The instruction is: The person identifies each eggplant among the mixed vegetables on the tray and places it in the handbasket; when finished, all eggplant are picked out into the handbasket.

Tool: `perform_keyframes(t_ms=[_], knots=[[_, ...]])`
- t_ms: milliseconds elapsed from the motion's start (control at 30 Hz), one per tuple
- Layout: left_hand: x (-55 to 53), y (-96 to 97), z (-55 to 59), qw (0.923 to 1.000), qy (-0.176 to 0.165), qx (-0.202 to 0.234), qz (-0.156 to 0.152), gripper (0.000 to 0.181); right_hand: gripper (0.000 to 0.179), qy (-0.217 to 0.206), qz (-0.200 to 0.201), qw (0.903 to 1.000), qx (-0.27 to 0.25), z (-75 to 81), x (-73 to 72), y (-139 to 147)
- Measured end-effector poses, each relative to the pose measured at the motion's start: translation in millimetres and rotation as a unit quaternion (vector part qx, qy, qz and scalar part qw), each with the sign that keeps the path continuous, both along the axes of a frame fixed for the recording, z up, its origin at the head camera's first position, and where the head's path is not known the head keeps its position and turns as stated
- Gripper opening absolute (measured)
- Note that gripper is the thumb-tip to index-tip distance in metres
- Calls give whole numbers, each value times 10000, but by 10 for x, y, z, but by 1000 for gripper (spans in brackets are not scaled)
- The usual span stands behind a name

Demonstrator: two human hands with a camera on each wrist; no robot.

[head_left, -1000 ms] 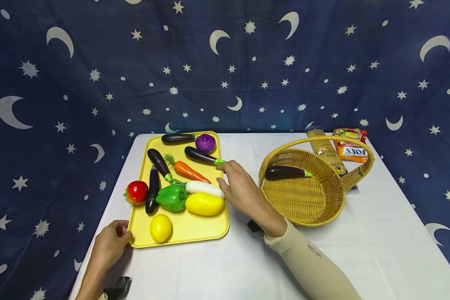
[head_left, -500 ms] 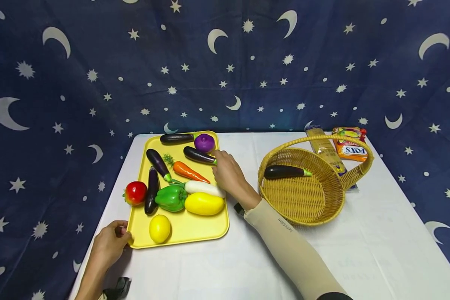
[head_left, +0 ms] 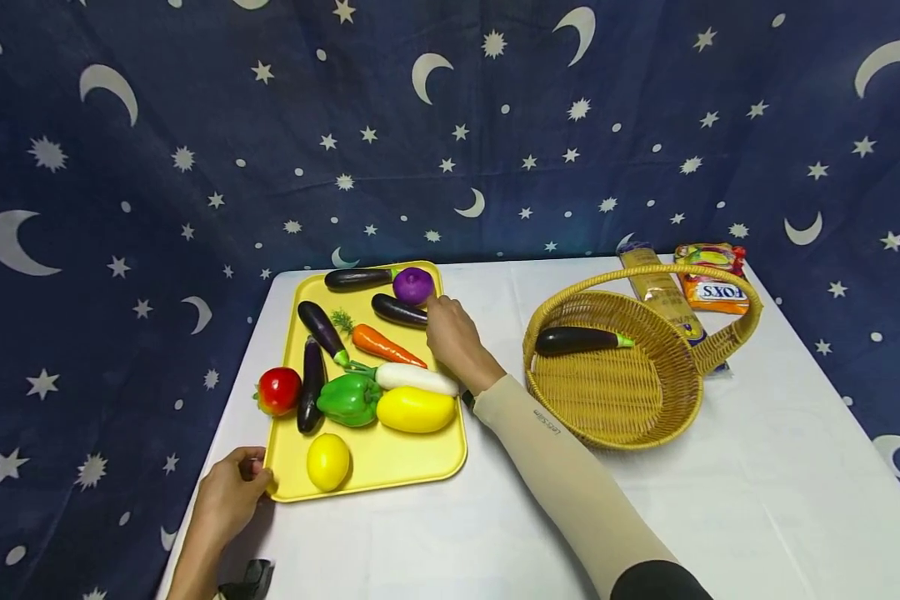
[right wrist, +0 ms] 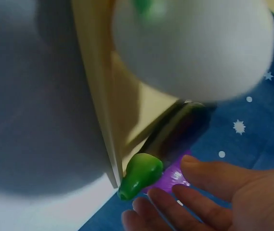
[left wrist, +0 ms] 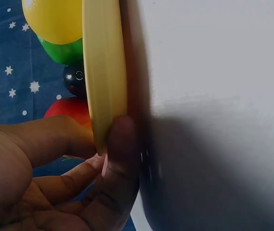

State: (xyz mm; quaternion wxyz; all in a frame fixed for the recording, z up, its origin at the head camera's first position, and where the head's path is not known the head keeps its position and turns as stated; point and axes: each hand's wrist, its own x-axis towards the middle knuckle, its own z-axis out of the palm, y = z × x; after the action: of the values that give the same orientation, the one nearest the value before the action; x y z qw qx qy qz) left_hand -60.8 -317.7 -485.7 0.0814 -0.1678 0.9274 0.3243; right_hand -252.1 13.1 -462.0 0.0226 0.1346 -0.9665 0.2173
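At its near left corner, the yellow tray (head_left: 390,462) is pinched by my left hand (head_left: 228,496); the left wrist view shows thumb and fingers on either side of the tray's rim (left wrist: 105,62). My right hand (head_left: 456,337) is over the tray's right edge, at the stem end of a toy eggplant (head_left: 396,311), and hides that end in the head view. In the right wrist view, its fingers are loosely spread beside the eggplant's green cap (right wrist: 144,173), without a visible grip. A carrot (head_left: 386,344), a white radish (head_left: 416,378) and a purple onion-like vegetable (head_left: 413,286) lie nearby.
Right of the tray stands a wicker basket (head_left: 690,392) with an eggplant (head_left: 581,340) inside. Behind it lie a pasta pack (head_left: 663,296) and an orange FOX'S bag (head_left: 712,287). The tray also bears a green pepper (head_left: 350,400), a lemon (head_left: 327,461) and more eggplants.
My right hand has moved left and slightly away from me, onto the eggplant's stem end, which it now covers. The left hand keeps its hold on the tray. The head view has shifted slightly.
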Motion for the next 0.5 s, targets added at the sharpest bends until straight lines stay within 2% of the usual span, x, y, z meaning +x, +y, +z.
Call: perform_keyframes(t_ms=[267,500], knots=[[22,40,-11,9999,-4,108,62,38,34,-115,5,9988,486,-58,-87,-5],[35,15,-4,10000,-2,59,65,38,30,-169,28,9986,510,-70,-124,-28]])
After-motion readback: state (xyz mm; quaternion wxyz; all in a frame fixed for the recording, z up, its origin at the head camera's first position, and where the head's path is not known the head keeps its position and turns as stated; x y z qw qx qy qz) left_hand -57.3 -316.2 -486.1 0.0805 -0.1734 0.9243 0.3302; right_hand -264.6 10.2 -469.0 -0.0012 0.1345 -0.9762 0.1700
